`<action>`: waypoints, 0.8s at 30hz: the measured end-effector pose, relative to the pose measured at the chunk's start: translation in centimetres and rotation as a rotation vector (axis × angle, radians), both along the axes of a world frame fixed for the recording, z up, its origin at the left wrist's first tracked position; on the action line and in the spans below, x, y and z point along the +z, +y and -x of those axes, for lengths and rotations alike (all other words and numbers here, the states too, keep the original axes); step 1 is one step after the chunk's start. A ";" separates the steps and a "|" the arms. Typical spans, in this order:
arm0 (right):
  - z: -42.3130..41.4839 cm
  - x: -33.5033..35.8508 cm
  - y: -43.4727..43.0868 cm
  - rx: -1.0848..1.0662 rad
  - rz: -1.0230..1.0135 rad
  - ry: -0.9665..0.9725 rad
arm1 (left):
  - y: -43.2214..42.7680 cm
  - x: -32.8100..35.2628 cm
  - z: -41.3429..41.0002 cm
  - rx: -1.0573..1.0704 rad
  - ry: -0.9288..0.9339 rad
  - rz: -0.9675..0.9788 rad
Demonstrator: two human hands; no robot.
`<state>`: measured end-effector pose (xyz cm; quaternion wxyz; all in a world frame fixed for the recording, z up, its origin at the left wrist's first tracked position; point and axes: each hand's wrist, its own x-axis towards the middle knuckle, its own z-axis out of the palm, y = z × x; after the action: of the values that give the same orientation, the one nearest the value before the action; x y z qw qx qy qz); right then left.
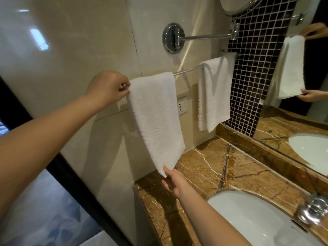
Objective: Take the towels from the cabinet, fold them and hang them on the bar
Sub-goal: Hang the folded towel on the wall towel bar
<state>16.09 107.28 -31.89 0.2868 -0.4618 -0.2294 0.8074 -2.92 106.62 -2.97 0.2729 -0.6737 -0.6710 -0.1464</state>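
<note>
My left grip (108, 87) pinches the near towel (156, 118) at its top edge, right at the bar (188, 70). My right grip (174, 181) pinches its bottom corner, above the counter (204, 166). The towel is draped over the bar. The second towel (215, 93) hangs further along, well apart.

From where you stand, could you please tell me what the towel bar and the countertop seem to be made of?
The towel bar looks like chromed metal: thin, silvery, shiny. The countertop looks like polished brown marble or similar stone: pale irregular veins, glossy surface.
</note>
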 end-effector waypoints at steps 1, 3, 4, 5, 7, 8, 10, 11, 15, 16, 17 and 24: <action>0.0 0.0 0.1 -0.001 -0.001 0.001 | 0.1 0.0 0.0 0.006 0.002 0.001; 0.0 -0.2 0.2 -0.001 -0.002 0.002 | 0.2 -0.1 -0.2 0.008 -0.002 0.002; 0.0 -0.3 0.3 -0.003 0.002 0.002 | 0.3 -0.1 -0.2 0.007 -0.007 0.002; -0.1 -0.4 0.4 -0.008 0.008 0.002 | 0.4 -0.1 -0.3 0.005 -0.013 -0.001; -0.1 -0.6 0.6 -0.013 0.014 0.002 | 0.7 -0.1 -0.5 0.005 -0.024 -0.004; -0.1 -0.6 0.8 -0.013 0.012 0.001 | 0.9 -0.1 -0.6 0.007 -0.024 -0.004; -0.3 -0.5 1.1 -0.010 0.001 0.003 | 1.2 -0.1 -0.7 0.016 -0.023 -0.001; -0.4 -0.5 1.2 -0.007 -0.004 0.008 | 1.4 -0.1 -0.7 0.021 -0.028 0.001; -0.9 -0.6 1.9 -0.010 -0.007 0.020 | 2.0 -0.3 -0.9 0.016 -0.049 0.003; -1.0 -0.7 2.1 -0.013 -0.008 0.014 | 2.1 -0.3 -1.0 0.009 -0.051 0.001; -1.1 -0.8 2.3 -0.018 -0.008 0.008 | 2.2 -0.3 -1.1 0.005 -0.050 -0.001; -1.3 -1.4 3.4 -0.041 -0.008 0.008 | 3.1 -0.4 -1.6 -0.003 -0.050 -0.004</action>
<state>17.41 110.64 -33.33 0.3060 -0.4621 -0.2221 0.8022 -1.27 109.70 -3.38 0.2572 -0.6702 -0.6763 -0.1652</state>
